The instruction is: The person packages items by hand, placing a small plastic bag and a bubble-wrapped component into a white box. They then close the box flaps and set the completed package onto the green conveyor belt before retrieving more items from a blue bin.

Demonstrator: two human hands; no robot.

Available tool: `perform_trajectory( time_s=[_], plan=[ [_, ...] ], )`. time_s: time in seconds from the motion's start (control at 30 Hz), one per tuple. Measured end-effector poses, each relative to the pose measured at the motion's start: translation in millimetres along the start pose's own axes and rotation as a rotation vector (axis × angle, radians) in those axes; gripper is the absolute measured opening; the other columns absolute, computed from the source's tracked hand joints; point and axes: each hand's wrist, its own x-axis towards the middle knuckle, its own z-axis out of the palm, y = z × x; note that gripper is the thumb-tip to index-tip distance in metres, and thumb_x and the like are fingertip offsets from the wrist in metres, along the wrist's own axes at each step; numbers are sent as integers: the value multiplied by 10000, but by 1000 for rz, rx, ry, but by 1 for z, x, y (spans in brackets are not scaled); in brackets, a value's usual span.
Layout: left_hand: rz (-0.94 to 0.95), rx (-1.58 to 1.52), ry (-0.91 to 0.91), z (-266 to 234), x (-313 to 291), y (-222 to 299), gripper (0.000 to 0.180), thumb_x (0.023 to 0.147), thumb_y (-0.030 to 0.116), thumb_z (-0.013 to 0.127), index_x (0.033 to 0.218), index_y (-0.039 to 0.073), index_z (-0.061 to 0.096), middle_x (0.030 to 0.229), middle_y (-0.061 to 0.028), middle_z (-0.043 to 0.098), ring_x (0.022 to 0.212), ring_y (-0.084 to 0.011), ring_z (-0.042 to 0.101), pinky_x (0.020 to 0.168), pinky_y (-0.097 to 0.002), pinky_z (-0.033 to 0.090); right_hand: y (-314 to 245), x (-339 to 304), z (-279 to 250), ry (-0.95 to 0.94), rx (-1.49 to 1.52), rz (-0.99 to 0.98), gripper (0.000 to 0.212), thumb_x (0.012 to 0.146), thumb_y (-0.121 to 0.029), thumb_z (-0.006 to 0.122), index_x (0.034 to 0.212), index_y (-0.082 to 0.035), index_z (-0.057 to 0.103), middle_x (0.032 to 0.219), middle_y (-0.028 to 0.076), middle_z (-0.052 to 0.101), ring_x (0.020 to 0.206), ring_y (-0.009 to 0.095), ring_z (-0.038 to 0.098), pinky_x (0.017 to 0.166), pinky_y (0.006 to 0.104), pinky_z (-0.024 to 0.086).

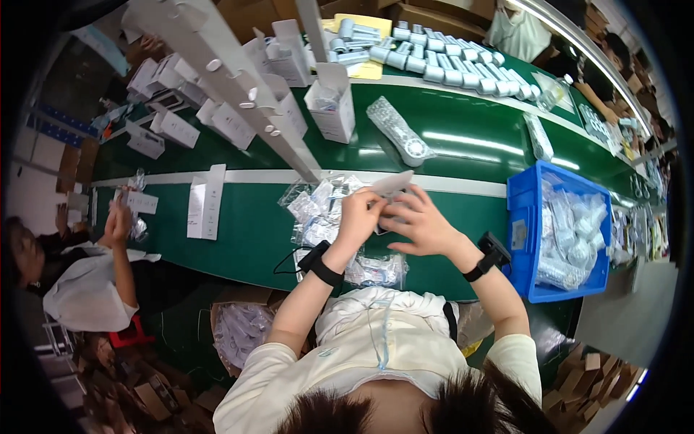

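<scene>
Between my two hands, above the near green bench, is a small white carton with a raised flap; most of its body is hidden by my fingers. My left hand is closed on its left side, fingertips pinched near the opening. On the other side, my right hand curls its fingers around the carton, thumb held lower. Beside and under my left hand lie clear plastic bags of small white parts. Another bagged bundle rests at the bench edge close to my body.
A blue crate of bagged parts stands at the right. On the green conveyor lie a bubble-wrapped shower head and an open white box. A grey post rises left of centre. Another person works at far left.
</scene>
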Motion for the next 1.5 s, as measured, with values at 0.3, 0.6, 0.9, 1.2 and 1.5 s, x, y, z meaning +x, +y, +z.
perform_trajectory(
  time_s=[0.3,0.6,0.9,1.2,1.5],
  plan=[
    [199,125,244,-67,0,-19,419,657,46,666,1032,31,480,1183,-158,466,1092,-320,445,925,-362,351,34,-44,77,872,806,817,1069,517,-125,796,1362,-102,141,1262,123,370,1147,257,399,959,381,345],
    [-642,1352,359,-319,-31,-250,1032,497,185,789,1334,157,186,1270,-203,308,1128,-413,323,833,-536,382,199,-13,2,1265,428,825,1085,512,-37,754,1381,-143,114,1147,118,395,1064,265,437,894,359,385],
    [-677,269,-77,-179,-89,-44,979,467,81,760,1309,114,262,1175,-177,332,1091,-342,329,957,-425,257,181,-38,59,1041,172,1066,984,622,-208,747,1380,-133,124,1295,172,271,1163,296,354,917,354,355],
    [-385,759,-279,5,-62,-15,937,575,168,755,1328,75,206,1297,-232,203,1160,-399,242,972,-467,226,0,-191,-65,869,152,967,355,697,-88,642,1041,-41,565,1100,106,522,1030,252,500,850,327,413],
    [144,530,-278,134,-23,81,787,662,132,698,1305,46,251,1348,-241,137,1246,-405,135,988,-486,205,155,-402,-56,27,-406,1716,622,597,-227,692,1141,-29,465,986,175,544,952,341,503,724,416,471]
  ],
)
